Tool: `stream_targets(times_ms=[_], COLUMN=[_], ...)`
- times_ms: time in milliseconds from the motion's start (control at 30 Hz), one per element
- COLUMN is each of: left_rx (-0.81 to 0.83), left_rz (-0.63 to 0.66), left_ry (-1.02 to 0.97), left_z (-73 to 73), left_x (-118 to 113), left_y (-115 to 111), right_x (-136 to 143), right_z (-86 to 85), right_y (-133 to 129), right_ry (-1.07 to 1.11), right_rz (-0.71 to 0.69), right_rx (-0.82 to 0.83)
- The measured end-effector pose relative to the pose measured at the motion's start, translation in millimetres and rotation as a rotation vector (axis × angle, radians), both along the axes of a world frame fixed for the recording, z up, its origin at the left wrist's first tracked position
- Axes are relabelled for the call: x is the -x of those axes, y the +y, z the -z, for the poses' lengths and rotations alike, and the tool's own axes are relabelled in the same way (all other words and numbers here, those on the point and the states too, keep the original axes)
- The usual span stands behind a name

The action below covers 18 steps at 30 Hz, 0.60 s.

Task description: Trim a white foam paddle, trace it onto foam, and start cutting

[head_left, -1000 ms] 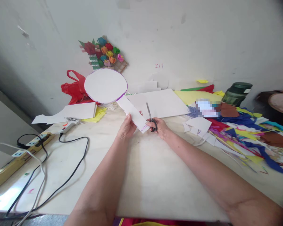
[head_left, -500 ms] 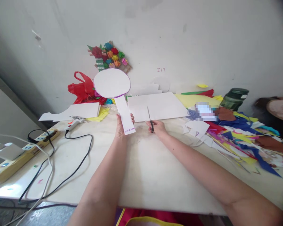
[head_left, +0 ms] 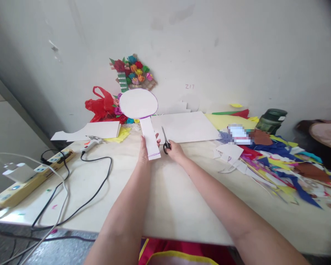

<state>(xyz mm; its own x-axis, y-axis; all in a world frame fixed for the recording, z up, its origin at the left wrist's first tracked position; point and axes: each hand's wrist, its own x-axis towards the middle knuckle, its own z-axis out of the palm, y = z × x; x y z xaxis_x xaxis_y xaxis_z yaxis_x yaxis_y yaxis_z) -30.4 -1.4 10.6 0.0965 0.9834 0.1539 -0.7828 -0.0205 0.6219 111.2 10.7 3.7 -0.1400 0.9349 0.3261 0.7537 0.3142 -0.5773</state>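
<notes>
White card paddle [head_left: 139,105]: gripped in your left hand [head_left: 143,148] over the desk [head_left: 179,206], toward its back edge. Your right hand [head_left: 174,150], grasping scissors [head_left: 165,141], has just moved nearer; blades [head_left: 163,131] sit beside the handle [head_left: 149,136], not cutting.

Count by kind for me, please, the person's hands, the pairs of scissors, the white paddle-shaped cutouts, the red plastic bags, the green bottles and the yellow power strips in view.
Left hand and right hand: 2
Pair of scissors: 1
White paddle-shaped cutout: 1
Red plastic bag: 1
Green bottle: 1
Yellow power strip: 1
Total: 7
</notes>
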Motion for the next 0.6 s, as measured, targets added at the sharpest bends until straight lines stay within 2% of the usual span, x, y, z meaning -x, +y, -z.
stream_targets(times_ms=[100,233,300,400,467,533,600], left_rx=[-0.036,0.020,0.044,0.027,0.017,0.012,0.002], left_rz=[-0.047,-0.013,0.016,0.071,0.108,0.108,0.082], left_ry=[-0.053,-0.061,-0.053,-0.067,-0.086,-0.120,-0.164], left_z=[3.9,7.6,8.0,6.3,3.8,0.9,-1.5], left_x=[3.1,4.8,5.4,6.8,7.9,8.6,9.0], left_y=[1.1,5.7,7.6,8.5,7.5,5.7,3.8], right_x=[9.2,19.1,22.7,28.0,31.9,34.1,31.7], right_z=[-0.2,-9.1,-11.6,-8.1,-2.1,4.5,9.7], right_y=[7.0,16.7,16.9,5.5,-9.1,-25.5,-39.3], right_ry=[-0.038,-0.155,-0.206,-0.274,-0.320,-0.365,-0.436], right_rz=[0.074,0.125,0.150,0.146,0.044,-0.165,-0.430], right_rx=[0.050,0.086,0.033,-0.147,-0.215,-0.206,-0.201])
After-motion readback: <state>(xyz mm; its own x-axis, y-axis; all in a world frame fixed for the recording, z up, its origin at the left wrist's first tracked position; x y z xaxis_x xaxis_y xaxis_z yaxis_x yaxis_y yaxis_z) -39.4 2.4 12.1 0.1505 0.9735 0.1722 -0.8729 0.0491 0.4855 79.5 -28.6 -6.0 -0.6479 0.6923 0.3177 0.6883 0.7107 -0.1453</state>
